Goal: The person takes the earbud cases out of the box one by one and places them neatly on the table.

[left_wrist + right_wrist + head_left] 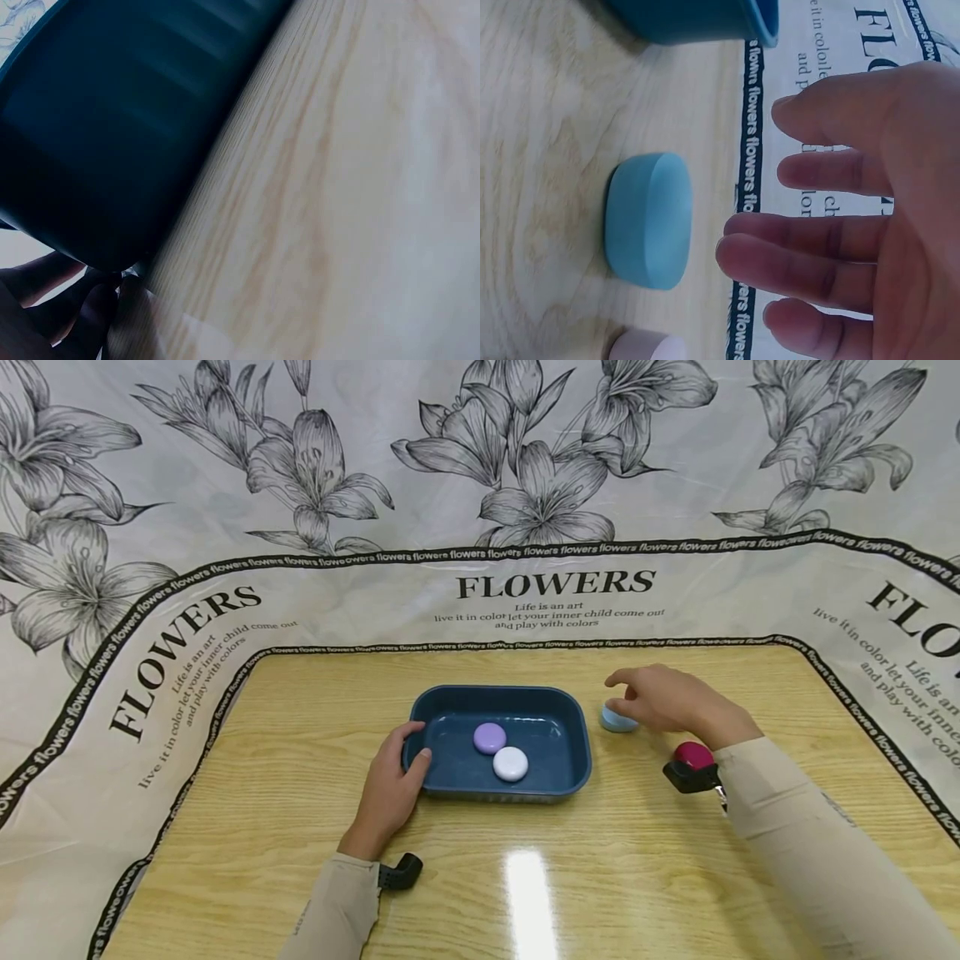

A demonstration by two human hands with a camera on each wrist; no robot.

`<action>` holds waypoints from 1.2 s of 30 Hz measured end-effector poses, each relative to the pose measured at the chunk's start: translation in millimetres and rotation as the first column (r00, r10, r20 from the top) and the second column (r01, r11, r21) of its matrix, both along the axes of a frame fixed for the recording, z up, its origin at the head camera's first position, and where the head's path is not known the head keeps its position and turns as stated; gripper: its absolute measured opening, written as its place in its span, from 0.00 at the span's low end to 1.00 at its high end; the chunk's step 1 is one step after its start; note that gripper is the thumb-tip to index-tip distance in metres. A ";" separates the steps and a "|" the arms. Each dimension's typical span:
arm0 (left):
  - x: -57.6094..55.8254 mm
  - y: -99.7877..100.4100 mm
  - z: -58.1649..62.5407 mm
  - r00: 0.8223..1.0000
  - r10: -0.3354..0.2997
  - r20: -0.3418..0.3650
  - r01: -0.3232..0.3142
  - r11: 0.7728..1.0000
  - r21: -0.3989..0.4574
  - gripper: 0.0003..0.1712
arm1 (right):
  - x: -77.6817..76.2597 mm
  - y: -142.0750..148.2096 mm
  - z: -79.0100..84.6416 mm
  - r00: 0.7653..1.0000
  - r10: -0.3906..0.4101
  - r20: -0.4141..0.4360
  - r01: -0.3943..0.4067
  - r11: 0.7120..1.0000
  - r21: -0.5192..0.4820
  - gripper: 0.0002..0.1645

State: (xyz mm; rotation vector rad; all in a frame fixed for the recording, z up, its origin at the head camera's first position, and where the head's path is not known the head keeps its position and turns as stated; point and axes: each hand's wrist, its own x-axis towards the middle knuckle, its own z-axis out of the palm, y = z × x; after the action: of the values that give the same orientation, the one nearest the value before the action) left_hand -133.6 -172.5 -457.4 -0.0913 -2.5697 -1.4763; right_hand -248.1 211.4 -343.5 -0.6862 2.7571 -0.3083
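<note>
My left hand (390, 781) grips the left end of a dark blue rectangular dish (573, 727), with the thumb at its rim. In the left wrist view, fingers (82, 315) show by the dish's lower corner. A smooth purple disc (490, 738) and a glossy white disc (511, 764) lie side by side in the dish. My right hand (660, 697) hovers right of the dish above a light blue rounded disc (618, 720). Its fingers are loosely bent with nothing between them. A gap shows between them and the blue disc (649, 221) in the right wrist view.
A magenta disc (693, 754) lies near my right wrist, partly covered by the black wrist camera (690, 777). A pale pink piece (646, 345) shows beside the blue disc. A flower-printed cloth (555, 602) rises behind the wooden table (315, 693).
</note>
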 end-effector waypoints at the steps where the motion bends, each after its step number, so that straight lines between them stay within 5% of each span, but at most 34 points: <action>1: -0.1 0.1 0.1 1.000 0.001 0.002 -0.001 1.000 0.001 0.23 | 0.3 -1.4 1.1 1.000 0.001 -0.001 -0.001 1.000 -0.003 0.28; 36: -0.1 0.6 -0.4 1.000 0.006 0.000 -0.006 1.000 -0.020 0.23 | 4.1 -39.7 12.9 0.998 0.041 -0.047 -0.045 0.995 -0.094 0.20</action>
State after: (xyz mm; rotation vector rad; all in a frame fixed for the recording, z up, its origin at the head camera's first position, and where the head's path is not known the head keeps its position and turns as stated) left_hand -133.7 -171.9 -457.8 -0.0860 -2.5830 -1.4482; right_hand -244.0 171.7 -330.6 -0.7840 2.7805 -0.4225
